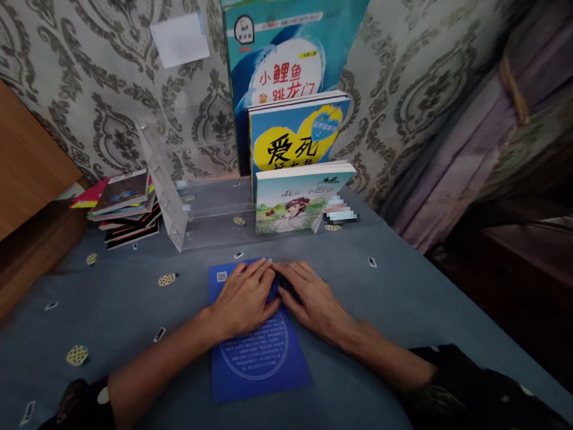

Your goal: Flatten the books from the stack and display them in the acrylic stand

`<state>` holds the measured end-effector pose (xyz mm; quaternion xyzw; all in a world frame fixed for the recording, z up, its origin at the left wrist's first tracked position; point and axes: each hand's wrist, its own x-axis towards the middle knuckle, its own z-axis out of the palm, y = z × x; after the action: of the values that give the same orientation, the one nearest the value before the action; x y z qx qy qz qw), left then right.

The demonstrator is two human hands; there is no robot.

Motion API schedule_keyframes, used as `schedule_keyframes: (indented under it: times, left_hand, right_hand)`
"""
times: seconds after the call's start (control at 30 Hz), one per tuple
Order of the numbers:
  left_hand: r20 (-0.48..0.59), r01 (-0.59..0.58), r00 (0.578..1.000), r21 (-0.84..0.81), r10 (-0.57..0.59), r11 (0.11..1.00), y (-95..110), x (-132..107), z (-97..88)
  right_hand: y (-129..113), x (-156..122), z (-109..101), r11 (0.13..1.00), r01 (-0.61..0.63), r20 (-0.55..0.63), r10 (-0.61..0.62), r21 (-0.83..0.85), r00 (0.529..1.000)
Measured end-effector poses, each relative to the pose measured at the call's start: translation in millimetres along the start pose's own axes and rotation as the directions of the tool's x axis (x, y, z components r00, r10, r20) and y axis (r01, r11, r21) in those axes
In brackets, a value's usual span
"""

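Head view, and I count one blue book [257, 357] lying flat near the middle of the cloth [124, 313], a plain rectangle bearing a printed circle. Beyond it stands one clear plastic rack [166, 195], with at least four upright books [284, 147] at its right end, and far left, one uneven stack [124, 191], too jumbled to count. Grey-blue fabric here, dotted with pineapples; scrolled wallpaper [119, 132] on the far side. Now my hands: left hand [246, 299] opened out flat on the book's far half; right hand [316, 299] loosely bent at its right edge, fingertips meeting the left's. Whether my right grips that edge, I can't tell.
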<state>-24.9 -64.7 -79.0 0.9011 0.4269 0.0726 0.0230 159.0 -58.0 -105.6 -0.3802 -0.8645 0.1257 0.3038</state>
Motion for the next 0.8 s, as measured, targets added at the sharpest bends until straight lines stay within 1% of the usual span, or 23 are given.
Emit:
schedule_keyframes:
  times: [0.2, 0.33, 0.5, 0.67, 0.8]
  left_hand:
    - [-0.017, 0.008, 1.0, 0.026, -0.008, 1.0, -0.3, 1.1, -0.1]
    - [-0.011, 0.048, 0.999, 0.051, -0.048, 0.998, 1.4, 0.9, 0.1]
    - [-0.021, 0.103, 0.995, 0.081, -0.101, 0.991, 5.4, -0.6, 2.2]
    - [-0.024, 0.158, 0.987, 0.145, -0.157, 0.977, 5.6, -6.4, 4.4]
    - [-0.061, 0.203, 0.979, 0.184, -0.195, 0.962, -2.7, -19.2, 2.6]
  right_hand:
    - [6.9, 12.7, 4.7, 0.999, 0.033, 0.041, -0.033, 0.022, 0.999]
    - [11.2, 22.9, 10.0, 0.999, 0.042, 0.069, -0.044, 0.035, 0.997]
    - [14.6, 26.7, 12.6, 0.998, 0.048, 0.064, -0.051, 0.048, 0.997]
    - [16.4, 25.9, 13.6, 0.999, 0.04, 0.08, -0.04, 0.0, 0.996]
    - [15.4, 25.1, 14.1, 0.997, 0.053, 0.085, -0.047, -0.062, 0.995]
